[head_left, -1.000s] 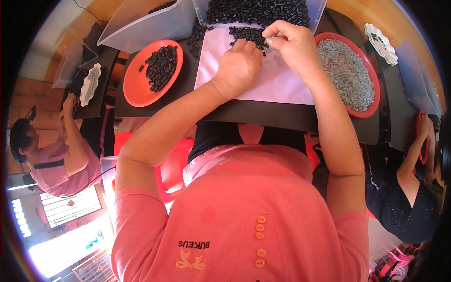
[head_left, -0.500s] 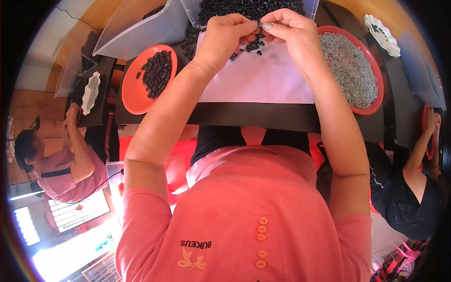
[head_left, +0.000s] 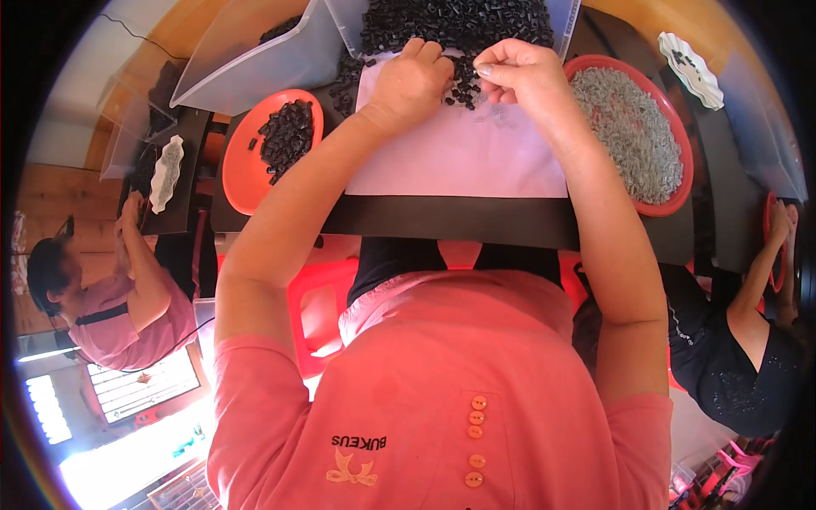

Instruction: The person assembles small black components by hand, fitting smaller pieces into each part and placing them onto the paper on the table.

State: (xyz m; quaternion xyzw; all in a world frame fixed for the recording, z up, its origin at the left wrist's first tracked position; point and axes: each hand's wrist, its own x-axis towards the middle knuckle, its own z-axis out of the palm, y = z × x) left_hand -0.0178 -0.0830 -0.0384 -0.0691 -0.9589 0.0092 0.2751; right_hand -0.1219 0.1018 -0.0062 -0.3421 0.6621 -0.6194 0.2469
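Observation:
My left hand [head_left: 413,85] rests on a pale pink sheet [head_left: 459,166] with its fingers curled down beside a small heap of black parts [head_left: 465,92]; its fingertips are hidden. To the right of that heap, my right hand [head_left: 525,75] holds thumb and forefinger pinched together. Whatever sits in this pinch is too small to name. A few small clear pieces [head_left: 500,110] lie on the sheet below the right hand. An orange-red plate [head_left: 240,174] of black tubular parts stands to the left, and a red tray [head_left: 687,161] full of small clear pieces to the right.
Behind the sheet is a clear plastic bin [head_left: 340,25] of black parts, with another translucent bin [head_left: 255,68] to its left. The dark table [head_left: 442,214] ends just before my body. Co-workers sit left [head_left: 127,297] and right [head_left: 722,340]. A white scalloped dish [head_left: 701,81] lies far right.
My hands, which met at their fingertips above the heap, are now apart. The left has dropped toward the sheet with its fingers turned down; the right has come slightly nearer.

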